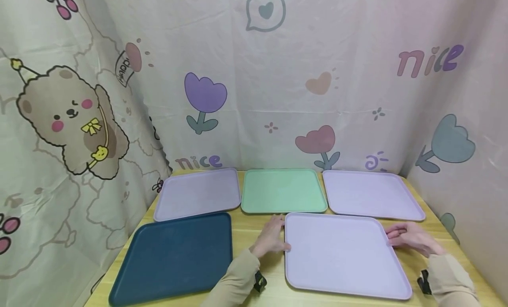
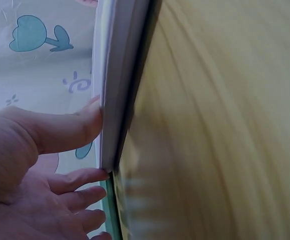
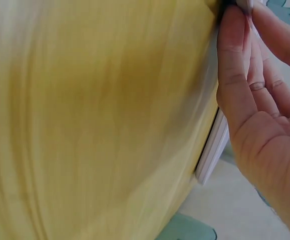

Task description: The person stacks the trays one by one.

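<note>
A pale lavender tray (image 1: 345, 254) lies at the front right of the wooden table, between both hands. Along its left edge, my left hand (image 1: 270, 236) touches the rim; in the left wrist view the thumb (image 2: 89, 122) rests against the tray's side and the other fingers are spread, fairly straight. On the opposite edge, my right hand (image 1: 412, 237) pinches the rim between thumb and bent fingers (image 3: 233, 65), as the right wrist view shows. That view cuts off most of the tray.
A dark blue tray (image 1: 174, 256) occupies the front left. Behind stand a lavender tray (image 1: 200, 194) at left, a green tray (image 1: 283, 191) in the middle and another lavender tray (image 1: 371, 194) at right. Printed curtains (image 1: 254, 77) hang around the wooden table (image 1: 254, 223).
</note>
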Available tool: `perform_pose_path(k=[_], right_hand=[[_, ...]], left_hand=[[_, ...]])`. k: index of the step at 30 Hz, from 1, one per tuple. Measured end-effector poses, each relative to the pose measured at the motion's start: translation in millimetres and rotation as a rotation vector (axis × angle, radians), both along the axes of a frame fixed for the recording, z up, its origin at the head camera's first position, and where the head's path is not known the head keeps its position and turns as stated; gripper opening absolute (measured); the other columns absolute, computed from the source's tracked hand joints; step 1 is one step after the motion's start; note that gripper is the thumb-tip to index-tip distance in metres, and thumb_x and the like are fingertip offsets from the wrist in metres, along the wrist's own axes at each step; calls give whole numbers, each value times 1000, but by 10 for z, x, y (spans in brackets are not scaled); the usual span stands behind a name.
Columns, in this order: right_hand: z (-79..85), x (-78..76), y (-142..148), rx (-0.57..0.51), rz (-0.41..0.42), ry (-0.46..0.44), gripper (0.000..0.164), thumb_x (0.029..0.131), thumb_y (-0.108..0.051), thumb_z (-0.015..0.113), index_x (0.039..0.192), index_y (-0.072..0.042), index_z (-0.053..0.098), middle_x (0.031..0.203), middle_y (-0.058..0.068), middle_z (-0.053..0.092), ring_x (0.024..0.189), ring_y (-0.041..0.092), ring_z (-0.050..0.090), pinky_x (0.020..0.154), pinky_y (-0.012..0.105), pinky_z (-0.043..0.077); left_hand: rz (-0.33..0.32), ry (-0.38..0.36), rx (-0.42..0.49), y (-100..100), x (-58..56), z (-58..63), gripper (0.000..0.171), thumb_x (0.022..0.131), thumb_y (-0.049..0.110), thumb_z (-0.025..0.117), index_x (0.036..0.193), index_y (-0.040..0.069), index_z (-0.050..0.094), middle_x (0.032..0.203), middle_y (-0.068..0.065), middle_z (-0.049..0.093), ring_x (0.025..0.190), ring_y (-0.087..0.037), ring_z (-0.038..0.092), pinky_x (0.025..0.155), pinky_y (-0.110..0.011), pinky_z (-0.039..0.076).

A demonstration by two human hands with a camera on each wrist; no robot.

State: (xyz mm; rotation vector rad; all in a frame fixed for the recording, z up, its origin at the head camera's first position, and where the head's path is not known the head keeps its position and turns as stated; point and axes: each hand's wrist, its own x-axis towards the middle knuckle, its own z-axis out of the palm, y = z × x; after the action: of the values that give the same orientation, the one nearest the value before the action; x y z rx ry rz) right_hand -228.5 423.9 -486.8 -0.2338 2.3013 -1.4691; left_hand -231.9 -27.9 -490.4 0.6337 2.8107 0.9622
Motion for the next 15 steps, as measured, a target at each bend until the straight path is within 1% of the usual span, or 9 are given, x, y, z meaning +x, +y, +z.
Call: perform_pose_path(k=[3,6,11,13,15], right_hand=[[-26,-10,-73,-55,12,-10,29,91,4,63,111,24,56,89,-7,73,81,4,68,75,21,60],[-32,-16,-163,-78,8,-22,27,91,3,64,111,20,59,89,-6,72,81,4,68,75,22,60],[-21,-22,-325,-73,10,-31,42,89,1,66,117,28,48,89,-4,69,80,5,66,75,24,60],[-17,-21,-390,-74,15,-33,45,89,1,65,118,29,46,89,-4,69,80,6,66,75,24,60],[-15,-23,-457,-80,15,-37,44,89,1,65,117,29,46,89,-3,68,80,6,66,75,24,60]], left_hand=[[-2,2,5,-90,10,22,66,71,9,88,128,-9,58,154,-32,40,147,-49,33,121,-61,28],[-13,2,23,-190,22,33,65,72,7,88,127,-10,57,153,-35,39,146,-52,32,121,-62,26],[-27,-17,45,-372,22,22,66,74,7,86,129,-12,55,154,-37,36,147,-53,29,122,-64,24],[-31,-27,53,-440,30,23,67,75,8,86,130,-12,54,154,-36,35,147,-54,28,122,-64,24],[-31,-35,58,-503,43,34,68,75,8,86,131,-12,54,155,-36,35,147,-54,28,121,-65,24]])
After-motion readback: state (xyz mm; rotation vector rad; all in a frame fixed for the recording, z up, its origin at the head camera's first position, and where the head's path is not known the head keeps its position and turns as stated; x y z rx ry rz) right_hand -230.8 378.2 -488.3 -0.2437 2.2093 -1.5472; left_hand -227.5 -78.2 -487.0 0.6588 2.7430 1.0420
